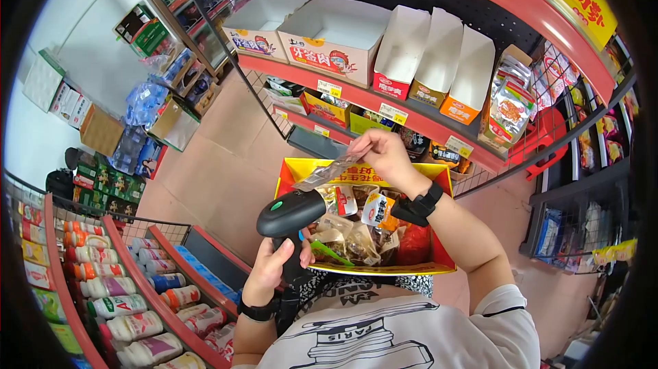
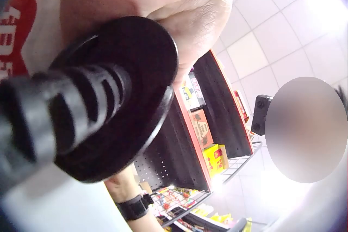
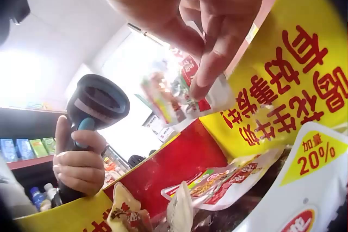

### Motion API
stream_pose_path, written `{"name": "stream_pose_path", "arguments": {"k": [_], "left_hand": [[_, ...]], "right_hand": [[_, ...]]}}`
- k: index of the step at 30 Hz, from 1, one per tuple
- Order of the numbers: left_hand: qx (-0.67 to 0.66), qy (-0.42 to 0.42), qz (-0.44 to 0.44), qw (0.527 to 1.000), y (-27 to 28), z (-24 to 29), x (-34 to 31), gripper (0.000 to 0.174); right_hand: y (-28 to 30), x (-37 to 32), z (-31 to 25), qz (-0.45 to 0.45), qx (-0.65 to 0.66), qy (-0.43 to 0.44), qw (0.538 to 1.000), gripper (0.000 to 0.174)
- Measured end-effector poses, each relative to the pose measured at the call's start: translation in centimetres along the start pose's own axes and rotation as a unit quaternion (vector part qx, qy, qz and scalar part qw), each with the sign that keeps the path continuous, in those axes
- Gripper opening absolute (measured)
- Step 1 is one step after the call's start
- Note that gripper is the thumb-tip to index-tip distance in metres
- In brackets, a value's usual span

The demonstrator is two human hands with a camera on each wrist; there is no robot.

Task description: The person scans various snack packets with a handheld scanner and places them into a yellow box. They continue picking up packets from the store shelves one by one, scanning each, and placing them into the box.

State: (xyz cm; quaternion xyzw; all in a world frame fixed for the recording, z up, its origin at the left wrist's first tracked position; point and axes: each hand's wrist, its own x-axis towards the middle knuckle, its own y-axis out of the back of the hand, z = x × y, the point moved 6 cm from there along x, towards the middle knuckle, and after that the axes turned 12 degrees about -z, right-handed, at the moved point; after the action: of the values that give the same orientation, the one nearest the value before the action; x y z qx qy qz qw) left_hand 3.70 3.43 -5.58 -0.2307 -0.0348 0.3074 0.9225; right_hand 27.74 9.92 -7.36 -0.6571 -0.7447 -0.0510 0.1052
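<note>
My left hand (image 1: 269, 267) grips a black barcode scanner (image 1: 291, 214) by its handle, the index finger on the blue trigger (image 3: 85, 128). The scanner's head points toward the other hand. Its handle base (image 2: 138, 52) and ribbed cord (image 2: 70, 107) fill much of the left wrist view. My right hand (image 1: 389, 158) pinches a small shiny snack packet (image 1: 330, 173) between thumb and fingers above a yellow and red cardboard box (image 1: 449, 246). Printed pouches, including a white and orange one (image 1: 379, 210), and a red bag (image 1: 414, 243) lie inside the box against my body.
Ahead stands a red-edged shelf (image 1: 356, 93) with empty display cartons (image 1: 332, 37) and a carton of packets (image 1: 508, 105). Supplement bottles (image 1: 120, 306) fill a rack at lower left. Stacked boxes (image 1: 103, 129) stand by the left wall, and a red stool (image 1: 548, 139) at right.
</note>
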Motion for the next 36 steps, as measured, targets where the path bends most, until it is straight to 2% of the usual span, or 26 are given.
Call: {"name": "stream_pose_path", "arguments": {"k": [3, 5, 7, 11, 18, 20, 23, 29, 36], "left_hand": [[-0.026, -0.047, -0.005, 0.999, -0.3, 0.3, -0.3, 0.041], [-0.044, -0.065, -0.002, 0.997, -0.4, 0.5, -0.3, 0.041], [-0.042, -0.062, -0.002, 0.997, -0.4, 0.6, -0.2, 0.040], [-0.037, -0.046, -0.026, 0.998, -0.1, 0.4, -0.2, 0.039], [-0.022, -0.019, -0.032, 0.999, -0.2, 0.2, 0.1, 0.036], [-0.004, -0.007, -0.009, 1.000, -0.2, 0.1, 0.2, 0.034], [0.001, 0.013, -0.018, 1.000, -0.4, 0.3, 0.3, 0.032], [0.008, 0.027, -0.011, 1.000, -0.3, 0.1, 0.3, 0.029], [0.014, 0.024, -0.019, 0.999, -0.4, 0.2, 0.4, 0.028]], "right_hand": [[1.2, 0.1, -1.3, 0.047, 0.039, 0.050, 0.997, 0.021], [1.9, 0.0, -2.1, 0.064, 0.005, 0.074, 0.995, 0.021], [2.3, -0.1, -3.1, 0.087, -0.035, 0.128, 0.987, 0.021], [2.3, -0.2, -4.0, 0.085, -0.042, 0.147, 0.985, 0.021], [2.0, -0.5, -4.6, 0.090, -0.094, 0.162, 0.978, 0.019], [1.8, -0.6, -4.8, 0.057, -0.166, 0.165, 0.971, 0.016], [1.4, -0.5, -5.4, 0.033, -0.196, 0.160, 0.967, 0.015], [0.9, -0.3, -5.0, 0.001, -0.172, 0.145, 0.974, 0.016], [1.1, -0.3, -4.5, 0.016, -0.160, 0.134, 0.978, 0.016]]}}
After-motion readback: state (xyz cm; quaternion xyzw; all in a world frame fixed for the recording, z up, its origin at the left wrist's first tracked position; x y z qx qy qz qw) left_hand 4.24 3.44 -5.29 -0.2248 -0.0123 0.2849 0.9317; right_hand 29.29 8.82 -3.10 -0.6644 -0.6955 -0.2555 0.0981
